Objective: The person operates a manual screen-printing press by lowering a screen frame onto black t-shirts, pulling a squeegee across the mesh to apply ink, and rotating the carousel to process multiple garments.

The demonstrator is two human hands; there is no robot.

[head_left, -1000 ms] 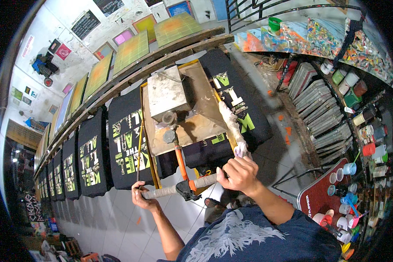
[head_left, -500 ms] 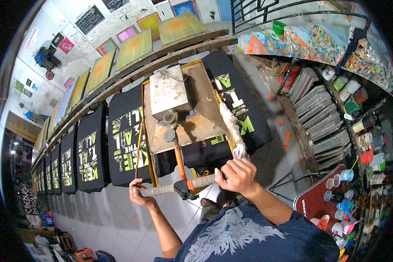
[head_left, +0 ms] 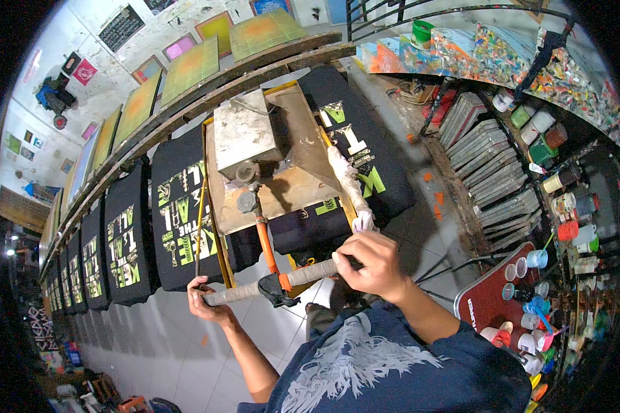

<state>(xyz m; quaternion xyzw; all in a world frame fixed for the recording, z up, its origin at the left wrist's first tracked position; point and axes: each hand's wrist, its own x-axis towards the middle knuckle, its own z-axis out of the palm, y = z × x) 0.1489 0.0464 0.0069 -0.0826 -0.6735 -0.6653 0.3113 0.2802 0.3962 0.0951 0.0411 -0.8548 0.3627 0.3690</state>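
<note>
A wide metal heater hood (head_left: 282, 186), topped by a pale metal box (head_left: 244, 134), lies over a black printed T-shirt (head_left: 355, 148) on a board. From it an orange pipe (head_left: 266, 248) runs toward me to a crossbar handle (head_left: 303, 275) wrapped in grey tape. At the crossbar's left end my left hand (head_left: 210, 303) is closed, its fingertips beside a thin yellow rod. My right hand (head_left: 372, 265) is wrapped round the right end. Just beyond its knuckles ends a side rail bound in white wrapping (head_left: 343, 172).
More black printed shirts (head_left: 182, 217) stretch away in a row at left. Beside them runs a wooden rail (head_left: 207, 103) with coloured screens behind. At right are stacked frames (head_left: 492, 165), several paint pots (head_left: 536, 259) and a red board (head_left: 486, 299). Tiled floor (head_left: 165, 337) lies below.
The whole view has shifted slightly, so the scene sits further left and higher. Both hands keep their hold on the crossbar; the hood stays over the shirt.
</note>
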